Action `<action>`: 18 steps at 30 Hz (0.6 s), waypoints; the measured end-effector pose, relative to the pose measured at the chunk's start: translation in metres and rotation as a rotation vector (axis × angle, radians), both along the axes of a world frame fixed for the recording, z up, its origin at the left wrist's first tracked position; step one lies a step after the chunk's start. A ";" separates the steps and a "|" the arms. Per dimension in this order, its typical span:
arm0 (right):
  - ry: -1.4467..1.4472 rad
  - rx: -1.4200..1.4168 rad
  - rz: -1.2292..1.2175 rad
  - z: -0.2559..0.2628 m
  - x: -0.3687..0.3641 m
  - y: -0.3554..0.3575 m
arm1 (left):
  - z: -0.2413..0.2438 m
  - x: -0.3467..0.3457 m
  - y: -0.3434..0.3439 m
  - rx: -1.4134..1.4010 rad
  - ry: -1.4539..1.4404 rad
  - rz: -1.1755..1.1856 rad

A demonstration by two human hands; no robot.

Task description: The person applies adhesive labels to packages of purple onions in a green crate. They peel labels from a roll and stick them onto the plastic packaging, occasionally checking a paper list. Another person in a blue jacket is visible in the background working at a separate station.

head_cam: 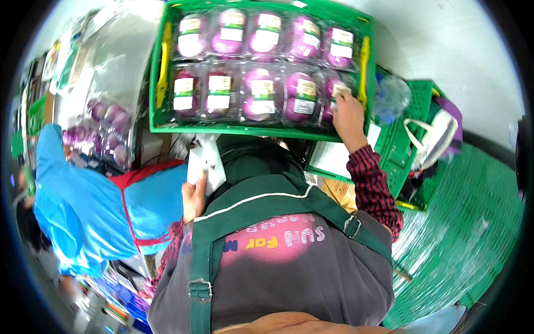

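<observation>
My right hand [349,121] reaches into a green plastic crate [250,128], its fingertips on the label of the clear plastic pack [329,94] in the near right corner. Whether the fingers grip that pack or only press on it cannot be made out. Two rows of such packs fill the crate, each with round purple produce and a white and green label, like this far-left pack [191,37]. Low beside the crate's front, my left hand [195,196] pinches a flat white object [207,160], possibly a sheet or backing; its far side is hidden.
A person in a blue garment [154,204] stands close on my left, near a table [144,104] with more packs [112,121]. To the right are stacked green crates [411,129], a white bag [434,133] and a large clear bottle [392,98]. A paper sheet [331,158] lies below the crate.
</observation>
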State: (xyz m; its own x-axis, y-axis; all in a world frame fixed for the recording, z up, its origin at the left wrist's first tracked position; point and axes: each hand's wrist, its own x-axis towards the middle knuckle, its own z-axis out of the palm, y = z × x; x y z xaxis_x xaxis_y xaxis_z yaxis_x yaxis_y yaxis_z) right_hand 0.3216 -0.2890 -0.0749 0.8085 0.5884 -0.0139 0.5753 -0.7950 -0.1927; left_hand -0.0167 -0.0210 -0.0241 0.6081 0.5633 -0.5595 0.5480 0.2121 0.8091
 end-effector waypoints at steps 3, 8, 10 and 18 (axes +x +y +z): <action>0.181 0.332 0.141 0.029 -0.028 0.053 | -0.009 0.020 0.005 -0.195 -0.173 0.350; 0.810 0.621 0.860 0.055 -0.124 0.173 | -0.004 0.037 0.014 -0.298 -0.294 0.385; 0.758 0.683 0.968 0.041 -0.139 0.193 | -0.011 0.029 0.019 -0.286 -0.323 0.451; 1.020 0.583 0.889 0.044 -0.173 0.239 | -0.026 -0.007 0.039 -0.370 -0.380 0.745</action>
